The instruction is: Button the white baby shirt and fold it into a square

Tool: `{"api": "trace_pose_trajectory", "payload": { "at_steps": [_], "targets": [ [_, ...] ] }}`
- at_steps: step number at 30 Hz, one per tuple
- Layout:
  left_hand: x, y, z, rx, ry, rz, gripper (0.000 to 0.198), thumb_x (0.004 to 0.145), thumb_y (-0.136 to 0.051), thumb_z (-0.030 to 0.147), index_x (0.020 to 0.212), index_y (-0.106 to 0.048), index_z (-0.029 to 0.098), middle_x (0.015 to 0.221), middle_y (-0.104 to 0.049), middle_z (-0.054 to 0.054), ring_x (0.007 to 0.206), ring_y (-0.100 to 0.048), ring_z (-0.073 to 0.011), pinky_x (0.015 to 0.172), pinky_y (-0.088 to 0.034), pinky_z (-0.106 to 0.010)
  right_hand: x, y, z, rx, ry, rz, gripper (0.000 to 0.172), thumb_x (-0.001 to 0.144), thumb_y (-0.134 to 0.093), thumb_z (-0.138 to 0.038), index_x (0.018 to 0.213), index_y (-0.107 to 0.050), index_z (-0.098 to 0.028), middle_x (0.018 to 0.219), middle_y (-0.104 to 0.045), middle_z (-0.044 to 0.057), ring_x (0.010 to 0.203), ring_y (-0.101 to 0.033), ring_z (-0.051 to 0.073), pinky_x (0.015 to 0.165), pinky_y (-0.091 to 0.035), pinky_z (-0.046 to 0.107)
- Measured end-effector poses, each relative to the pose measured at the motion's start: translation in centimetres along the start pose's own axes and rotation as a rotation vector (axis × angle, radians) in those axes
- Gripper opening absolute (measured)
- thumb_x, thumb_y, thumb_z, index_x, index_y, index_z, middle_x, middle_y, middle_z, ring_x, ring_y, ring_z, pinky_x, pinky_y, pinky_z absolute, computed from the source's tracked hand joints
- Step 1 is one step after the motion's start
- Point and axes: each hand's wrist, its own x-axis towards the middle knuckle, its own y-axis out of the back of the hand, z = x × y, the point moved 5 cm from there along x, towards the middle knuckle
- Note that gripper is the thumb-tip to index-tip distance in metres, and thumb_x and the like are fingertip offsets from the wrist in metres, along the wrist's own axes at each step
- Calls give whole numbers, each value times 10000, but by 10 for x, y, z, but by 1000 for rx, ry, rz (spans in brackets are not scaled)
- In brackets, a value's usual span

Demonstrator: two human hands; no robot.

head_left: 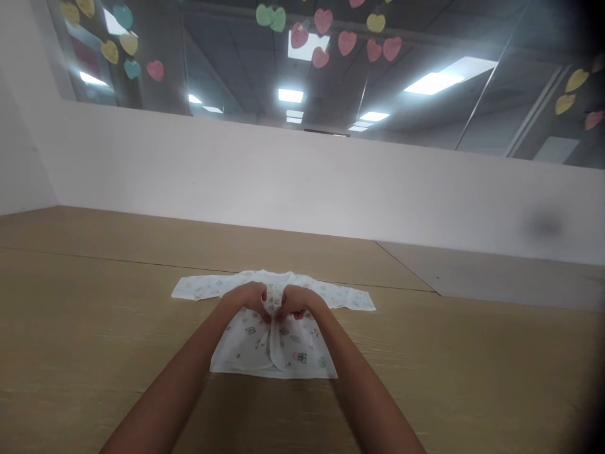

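Left hand (246,299) and right hand (297,301) curled shut, pinching center of white printed baby shirt (278,353), both equally near; sleeves (201,288) spreading 9-to-3 along long axis.

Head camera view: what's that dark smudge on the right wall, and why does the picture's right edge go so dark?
In the head view, the blurry grey smudge may be a mark on the lens, though I cannot tell; the right edge fades into dark vignetting; the ceiling lights glare, while the printed white garment stays fairly clear.
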Motion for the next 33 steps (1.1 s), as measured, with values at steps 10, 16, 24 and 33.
{"api": "trace_pose_trajectory", "payload": {
  "at_steps": [10, 16, 24, 33],
  "targets": [
    [12, 13, -82, -12, 260, 433, 310, 817, -415, 301, 1070, -543, 175, 1184, -548, -107, 1059, -535, -224, 819, -424, -286, -2, 53, 94, 11, -322, 636, 277, 759, -473, -96, 1002, -603, -124, 925, -647, 115, 808, -639, 178, 651, -456, 217],
    [16, 5, -110, -49, 386, 530, 361, 770, -406, 151, 1086, -579, 164, 1128, -576, -148, 1006, -573, -258, 805, -442, -334, -10, 50, 133, -39, -457, 729, 342, 739, -451, -101, 1039, -606, -156, 1107, -585, 128, 1050, -549, 239, 766, -447, 290],
    [16, 11, -121, -135, 327, 621, 278, 687, -465, 155, 894, -650, 142, 991, -647, -133, 944, -591, -257, 772, -435, -303, -20, 55, 147, -76, -499, 665, 314, 719, -496, -170, 993, -639, -121, 998, -624, 168, 950, -598, 269, 703, -469, 315],
    [6, 101, -116, -331, 222, 853, 268, 741, -482, 302, 922, -609, 150, 924, -663, -64, 819, -608, -183, 675, -433, -236, -50, 142, 107, -239, -303, 840, 263, 822, -437, -199, 869, -647, -48, 871, -641, 184, 876, -604, 231, 716, -421, 265]
  ]
}}
